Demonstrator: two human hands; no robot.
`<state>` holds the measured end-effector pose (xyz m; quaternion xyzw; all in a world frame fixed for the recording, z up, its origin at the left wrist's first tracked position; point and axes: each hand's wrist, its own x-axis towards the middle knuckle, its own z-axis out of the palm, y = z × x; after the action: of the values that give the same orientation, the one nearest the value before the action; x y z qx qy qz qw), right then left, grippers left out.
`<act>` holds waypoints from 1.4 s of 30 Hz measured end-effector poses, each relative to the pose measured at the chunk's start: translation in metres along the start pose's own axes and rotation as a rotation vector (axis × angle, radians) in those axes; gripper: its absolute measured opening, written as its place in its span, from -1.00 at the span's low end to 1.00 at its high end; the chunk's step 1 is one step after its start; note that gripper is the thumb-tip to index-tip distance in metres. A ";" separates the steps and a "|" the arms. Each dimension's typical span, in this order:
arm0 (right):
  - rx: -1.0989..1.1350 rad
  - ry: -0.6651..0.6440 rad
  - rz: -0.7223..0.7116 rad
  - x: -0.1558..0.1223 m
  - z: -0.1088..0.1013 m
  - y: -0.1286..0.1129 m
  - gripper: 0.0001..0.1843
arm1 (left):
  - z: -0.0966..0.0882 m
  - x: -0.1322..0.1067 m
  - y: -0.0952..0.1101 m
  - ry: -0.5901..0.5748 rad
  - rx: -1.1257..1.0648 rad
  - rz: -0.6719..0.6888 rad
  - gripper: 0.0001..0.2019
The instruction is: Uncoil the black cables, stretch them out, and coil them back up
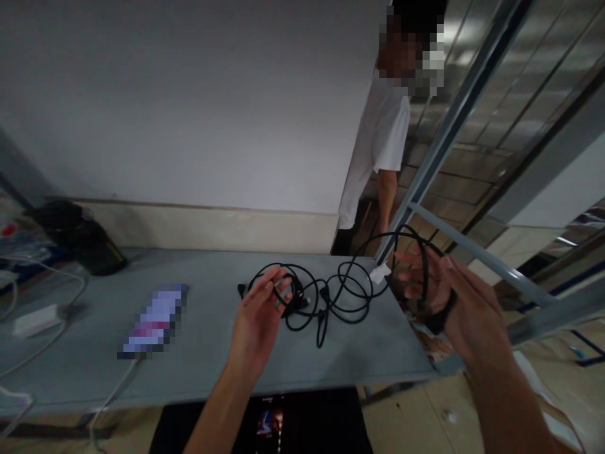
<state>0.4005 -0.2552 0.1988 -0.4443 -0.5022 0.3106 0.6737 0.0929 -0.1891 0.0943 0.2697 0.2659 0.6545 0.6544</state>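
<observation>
Loops of black cable [350,320] lie tangled on the grey table, with several black plug ends among them. Past the table's right end, my right hand [456,293] is raised and grips part of the cable, its loops arching back to the pile. A black block-like end hangs below those fingers. Over the left side of the pile is my left hand [259,318], fingers loosely bent and apart. Cable passes close by its fingertips; whether they touch it I cannot tell.
On the grey table [208,372] are a phone [155,318] with a white cord, a white adapter [38,320] and a dark bottle [82,236]. A metal frame post [454,126] rises at the right. Behind it stands a person in a white shirt [378,132].
</observation>
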 end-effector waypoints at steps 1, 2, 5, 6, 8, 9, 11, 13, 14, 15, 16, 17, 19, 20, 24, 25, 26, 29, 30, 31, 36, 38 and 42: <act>0.003 -0.010 -0.007 -0.002 0.004 -0.002 -0.62 | 0.006 -0.004 -0.004 -0.024 0.059 -0.004 -0.63; 0.009 -0.025 -0.011 -0.004 0.009 -0.005 -0.63 | 0.012 -0.008 -0.006 -0.052 0.145 -0.001 -0.62; 0.033 -0.063 0.003 -0.011 0.023 -0.012 -0.64 | 0.028 -0.022 -0.010 -0.071 0.596 0.186 -0.53; 0.041 -0.070 0.010 -0.013 0.028 -0.013 -0.63 | 0.033 -0.027 -0.010 -0.057 0.769 0.300 -0.50; 0.062 -0.073 0.004 -0.017 0.035 -0.011 -0.63 | 0.046 -0.038 -0.008 -0.067 1.017 0.514 -0.43; 0.069 -0.078 -0.002 -0.018 0.038 -0.009 -0.63 | 0.053 -0.043 -0.006 -0.114 1.066 0.577 -0.44; 0.067 -0.088 -0.016 -0.020 0.043 -0.003 -0.63 | 0.070 -0.050 -0.006 -0.278 1.046 0.588 -0.56; 0.047 -0.097 -0.017 -0.021 0.046 0.005 -0.63 | 0.088 -0.051 -0.008 -0.436 0.949 0.514 -0.70; 0.034 -0.105 -0.006 -0.021 0.046 0.009 -0.61 | 0.096 -0.051 -0.011 -0.492 0.898 0.464 -0.75; 0.021 -0.115 0.010 -0.022 0.046 0.013 -0.59 | 0.103 -0.049 -0.014 -0.532 0.853 0.416 -0.79; 0.009 -0.124 0.028 -0.022 0.045 0.016 -0.58 | 0.109 -0.047 -0.016 -0.558 0.817 0.369 -0.81; -0.007 -0.130 0.042 -0.021 0.044 0.019 -0.56 | 0.113 -0.045 -0.018 -0.578 0.785 0.323 -0.83; -0.043 -0.129 0.031 -0.019 0.038 0.024 -0.53 | 0.118 -0.040 -0.017 -0.604 0.714 0.222 -0.79; -0.077 -0.126 0.005 -0.018 0.035 0.025 -0.53 | 0.119 -0.036 -0.013 -0.607 0.661 0.170 -0.76; -0.322 -0.136 -0.117 -0.014 0.019 0.026 -0.55 | 0.129 -0.012 0.021 -0.549 0.277 0.027 -0.70; -0.376 -0.153 -0.131 -0.014 0.017 0.026 -0.56 | 0.135 -0.004 0.030 -0.540 0.163 0.003 -0.72; -0.416 -0.182 -0.135 -0.015 0.015 0.027 -0.57 | 0.142 0.006 0.037 -0.536 0.060 -0.013 -0.74; -0.470 -0.355 -0.101 -0.023 0.016 0.030 -0.60 | 0.167 0.040 0.038 -0.537 -0.132 -0.067 -0.84; -0.470 -0.421 -0.076 -0.026 0.018 0.030 -0.60 | 0.174 0.051 0.032 -0.544 -0.155 -0.094 -0.86; -0.461 -0.470 -0.049 -0.029 0.020 0.029 -0.60 | 0.180 0.061 0.023 -0.560 -0.150 -0.130 -0.86; -0.398 -0.381 -0.036 -0.032 0.024 0.013 -0.58 | 0.174 0.095 -0.023 -0.663 0.195 -0.361 -0.73; -0.327 -0.236 -0.069 -0.027 0.021 0.003 -0.59 | 0.159 0.098 -0.024 -0.674 0.377 -0.357 -0.63; -0.058 0.063 -0.173 -0.010 0.020 -0.022 -0.67 | 0.123 0.085 -0.003 -0.619 0.592 -0.070 -0.46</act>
<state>0.3782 -0.2678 0.2170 -0.4282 -0.5260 0.2225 0.7003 0.1817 -0.1051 0.1801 0.6204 0.2425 0.4156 0.6193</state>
